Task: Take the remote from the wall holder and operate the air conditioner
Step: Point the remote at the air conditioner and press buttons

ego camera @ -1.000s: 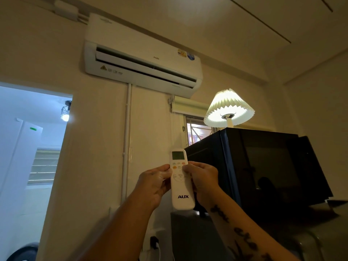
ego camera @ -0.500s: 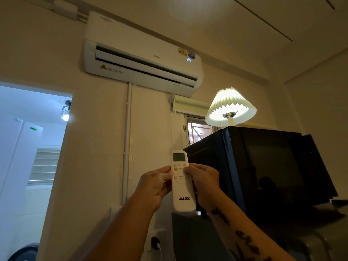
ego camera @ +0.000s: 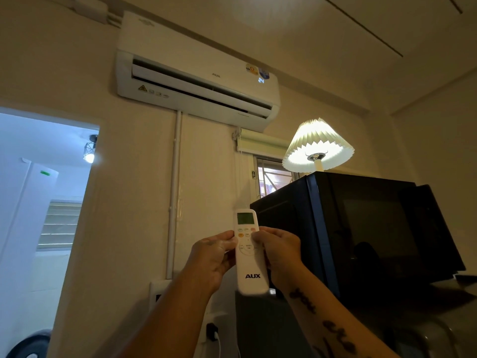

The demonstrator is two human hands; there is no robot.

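below the wall ac (ego camera: 198, 83), remote (ego camera: 249, 251) held upright in front of the wall, pointing up. left hand (ego camera: 213, 259) grips its left edge, right hand (ego camera: 280, 251) its right edge, thumbs on buttons. ac display reads 24. lit lamp (ego camera: 318, 148) on the black box's (ego camera: 361, 228) top, near its left edge.

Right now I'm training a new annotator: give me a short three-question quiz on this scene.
1. True or false: both hands hold the remote.
2. What number glows on the air conditioner?
3. The lamp stands on: A) the floor, B) the black appliance, C) a shelf.

Key: 1 true, left hand and right hand grip its sides; 2, 24; 3, B.
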